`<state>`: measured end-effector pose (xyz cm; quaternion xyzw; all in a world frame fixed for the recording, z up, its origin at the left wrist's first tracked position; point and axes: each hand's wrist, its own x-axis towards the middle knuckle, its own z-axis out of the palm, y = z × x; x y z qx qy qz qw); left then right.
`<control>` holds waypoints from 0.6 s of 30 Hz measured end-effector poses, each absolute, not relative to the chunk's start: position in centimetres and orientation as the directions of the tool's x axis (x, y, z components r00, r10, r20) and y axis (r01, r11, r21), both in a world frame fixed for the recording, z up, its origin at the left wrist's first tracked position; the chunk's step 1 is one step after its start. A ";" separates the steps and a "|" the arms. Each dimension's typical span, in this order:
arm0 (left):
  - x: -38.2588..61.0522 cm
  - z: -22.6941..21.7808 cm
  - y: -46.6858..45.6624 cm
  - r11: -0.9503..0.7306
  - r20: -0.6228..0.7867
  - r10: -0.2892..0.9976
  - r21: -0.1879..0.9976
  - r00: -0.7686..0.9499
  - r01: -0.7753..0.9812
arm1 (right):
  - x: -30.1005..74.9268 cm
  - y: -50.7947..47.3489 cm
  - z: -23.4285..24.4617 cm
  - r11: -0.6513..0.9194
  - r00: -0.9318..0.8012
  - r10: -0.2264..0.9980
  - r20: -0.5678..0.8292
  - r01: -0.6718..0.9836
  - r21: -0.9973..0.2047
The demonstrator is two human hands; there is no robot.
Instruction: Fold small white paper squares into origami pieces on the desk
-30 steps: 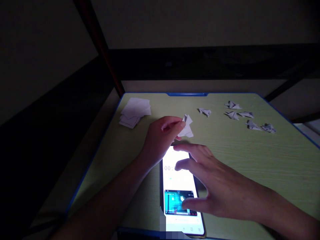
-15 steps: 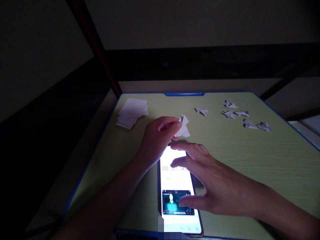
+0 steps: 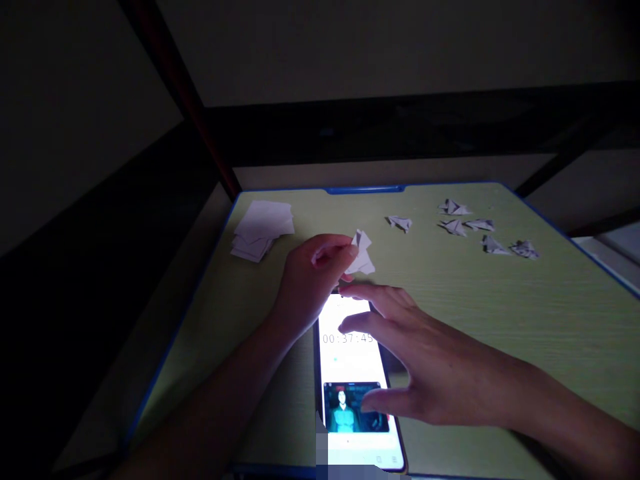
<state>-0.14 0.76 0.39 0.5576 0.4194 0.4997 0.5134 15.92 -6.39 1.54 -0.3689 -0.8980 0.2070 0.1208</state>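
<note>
Between the thumb and fingers of my left hand (image 3: 313,283) is a small piece of folded white paper (image 3: 363,255), pinched above the far end of the phone. My right hand (image 3: 415,357) hovers over the phone with its fingers spread and holds nothing. The phone (image 3: 345,363) lies lit on the table; its screen shows a timer reading 00:37:45 and a small video window. My right fingers cover part of the screen's right side, and whether they touch the glass I cannot tell.
A stack of white paper sheets (image 3: 265,220) lies at the far left of the table (image 3: 480,313). One folded paper figure (image 3: 399,223) sits near the back middle. Several more folded paper figures (image 3: 454,227) are grouped at the back right. Blue edging runs round the tabletop.
The view has shifted slightly. My left hand still pinches the folded paper, and my right hand stays spread over the phone. The picture in the video window looks different.
</note>
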 end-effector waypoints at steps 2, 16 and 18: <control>-0.2 0.3 0.8 -0.122 0.126 0.980 0.992 0.153 -0.033 | 16.0 -6.4 1.4 0.639 -0.697 0.714 0.069 0.608 -0.471; -0.3 0.4 0.7 -0.121 0.114 0.983 0.992 0.144 0.036 | 16.8 -4.7 1.8 0.522 -0.512 0.836 0.199 0.628 -0.578; -0.2 0.4 0.7 -0.124 0.117 0.984 0.991 0.135 0.043 | 17.2 -3.8 1.8 0.407 -0.341 0.909 0.238 0.612 -0.678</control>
